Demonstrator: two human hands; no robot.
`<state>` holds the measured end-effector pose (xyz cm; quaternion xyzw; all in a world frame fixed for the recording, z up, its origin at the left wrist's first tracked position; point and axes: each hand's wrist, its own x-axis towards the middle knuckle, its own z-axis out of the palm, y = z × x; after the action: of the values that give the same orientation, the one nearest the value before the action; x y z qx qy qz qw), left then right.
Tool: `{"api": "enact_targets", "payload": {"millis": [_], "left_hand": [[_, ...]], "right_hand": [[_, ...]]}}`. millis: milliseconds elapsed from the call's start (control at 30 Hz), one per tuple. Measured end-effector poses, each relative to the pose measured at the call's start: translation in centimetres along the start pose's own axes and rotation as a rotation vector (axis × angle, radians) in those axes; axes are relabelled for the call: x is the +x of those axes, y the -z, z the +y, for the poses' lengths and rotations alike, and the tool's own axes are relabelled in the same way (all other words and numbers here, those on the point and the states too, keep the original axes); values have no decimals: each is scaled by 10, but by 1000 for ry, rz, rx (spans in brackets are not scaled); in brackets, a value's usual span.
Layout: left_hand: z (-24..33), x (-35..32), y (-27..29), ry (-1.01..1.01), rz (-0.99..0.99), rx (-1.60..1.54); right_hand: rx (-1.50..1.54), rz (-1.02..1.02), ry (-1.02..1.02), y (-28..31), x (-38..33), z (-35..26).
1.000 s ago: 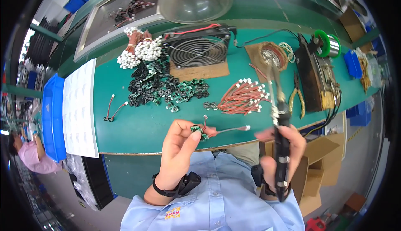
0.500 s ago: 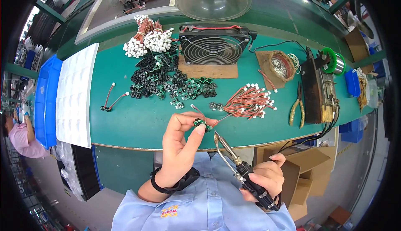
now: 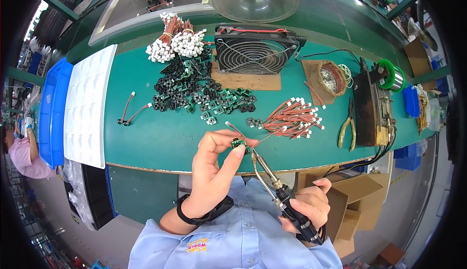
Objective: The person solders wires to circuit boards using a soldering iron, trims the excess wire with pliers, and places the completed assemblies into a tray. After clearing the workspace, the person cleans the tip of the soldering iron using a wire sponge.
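My left hand [image 3: 214, 164] pinches a small green circuit board [image 3: 237, 143] between thumb and fingertips. Short red-and-black wires with white connectors run from around the board, one up to the left and one to the right. In my right hand [image 3: 311, 204] is a soldering iron [image 3: 277, 186] with a black handle and a thin metal feed tube along its shaft. Its tip is at the lower right edge of the board, by the wire end; contact is too small to tell. A fan of red-and-black connector wires [image 3: 294, 118] lies just beyond.
A heap of boards [image 3: 194, 89] lies behind my left hand, with bundled wires [image 3: 177, 40] beyond it. A black fan [image 3: 255, 50] stands at the back. Rightward are pliers [image 3: 347, 127], a tin [image 3: 332, 78], a solder spool [image 3: 391, 76]; leftward, a white tray [image 3: 87, 108] and two wired boards [image 3: 124, 122].
The soldering iron's tip has come up closer to the board's wire end. My left hand still pinches the board, and the whole view has shifted slightly.
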<state>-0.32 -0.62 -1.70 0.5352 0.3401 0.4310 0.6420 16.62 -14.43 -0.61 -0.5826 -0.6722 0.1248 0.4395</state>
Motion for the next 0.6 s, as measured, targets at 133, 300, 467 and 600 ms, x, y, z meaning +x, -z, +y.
{"api": "enact_targets", "payload": {"millis": [133, 300, 467, 600], "left_hand": [[-1, 0, 0, 1, 5, 14], [-2, 0, -2, 7, 24, 32], [-2, 0, -1, 28, 28, 57], [-5, -1, 3, -21, -45, 141]], "right_hand": [[6, 17, 7, 1, -2, 1], [15, 11, -6, 1, 0, 1], [9, 5, -3, 1, -1, 1], [6, 11, -1, 1, -2, 1]]}}
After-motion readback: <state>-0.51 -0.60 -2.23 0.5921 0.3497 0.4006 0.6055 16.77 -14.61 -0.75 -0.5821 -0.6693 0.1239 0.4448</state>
